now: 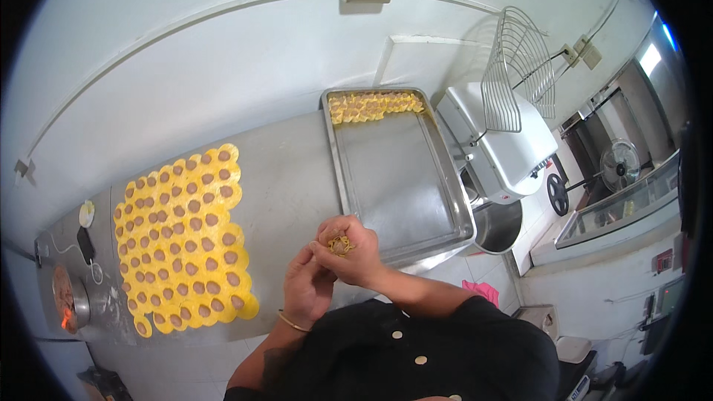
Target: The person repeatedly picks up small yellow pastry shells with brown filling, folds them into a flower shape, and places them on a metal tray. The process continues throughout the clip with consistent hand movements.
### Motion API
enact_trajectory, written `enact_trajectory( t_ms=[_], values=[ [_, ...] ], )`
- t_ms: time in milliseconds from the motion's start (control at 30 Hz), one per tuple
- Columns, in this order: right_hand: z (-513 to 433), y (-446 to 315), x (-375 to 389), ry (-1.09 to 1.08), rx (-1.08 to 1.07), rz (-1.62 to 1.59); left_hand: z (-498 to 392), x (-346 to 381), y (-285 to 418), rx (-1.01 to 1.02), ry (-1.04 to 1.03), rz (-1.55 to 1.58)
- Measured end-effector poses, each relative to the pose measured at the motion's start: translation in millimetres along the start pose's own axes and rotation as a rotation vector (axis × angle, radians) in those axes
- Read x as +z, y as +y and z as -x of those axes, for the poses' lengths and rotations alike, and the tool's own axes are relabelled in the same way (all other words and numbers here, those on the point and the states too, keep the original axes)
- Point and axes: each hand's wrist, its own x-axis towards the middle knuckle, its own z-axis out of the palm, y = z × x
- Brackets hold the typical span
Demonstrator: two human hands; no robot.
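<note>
In front of my chest, my right hand (pixel 356 250) is curled around a filled dumpling (pixel 338 245). The dumpling's gathered yellow wrapper and some filling show at the top of the fist. My left hand (pixel 309 289) presses against the right from the side, its thumb near the dumpling and its other fingertips partly hidden. To the left, rows of round yellow dumpling wrappers (pixel 181 250) lie overlapping on the steel table (pixel 284 178), each with a ball of meat filling. Finished open-topped dumplings (pixel 373 107) stand in rows at the far end of a steel tray (pixel 390 178).
A steel bowl of meat filling (pixel 81 303) with an orange-handled tool stands at the table's left end. Near it lie a black device (pixel 86 242) and a white cable. A white mixer (pixel 504 145) with a raised wire guard (pixel 518 67) stands right of the tray, above its steel bowl (pixel 498 228).
</note>
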Motion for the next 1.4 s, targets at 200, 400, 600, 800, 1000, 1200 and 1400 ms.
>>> enact_trajectory(
  t_ms=[200, 400, 600, 800, 1000, 1200, 1400],
  values=[
    [-38, 50, -49, -0.041, -0.375, -0.007, -45, 29, 3, -0.134, -0.011, 0.080],
    [-63, 130, -138, -0.091, -0.079, 0.337, -160, 24, -42, -0.371, 0.217, -0.182],
    [-113, 240, -199, 0.086, 0.147, 0.414, -269, 39, -85, -0.214, 0.074, -0.385],
    [-241, 335, -203, 0.262, 0.181, 0.739, -242, 28, -87, -0.204, 0.146, -0.447],
    [-274, 360, -185, 0.153, 0.373, 0.715, -150, -9, -76, -0.214, 0.322, -0.482],
    [-287, 354, -180, 0.156, 0.294, 0.908, -83, -30, -61, -0.151, 0.419, -0.385],
    [-199, 258, -81, -0.041, 0.147, 0.704, -29, -73, -40, -0.102, 0.607, -0.262]
  ],
)
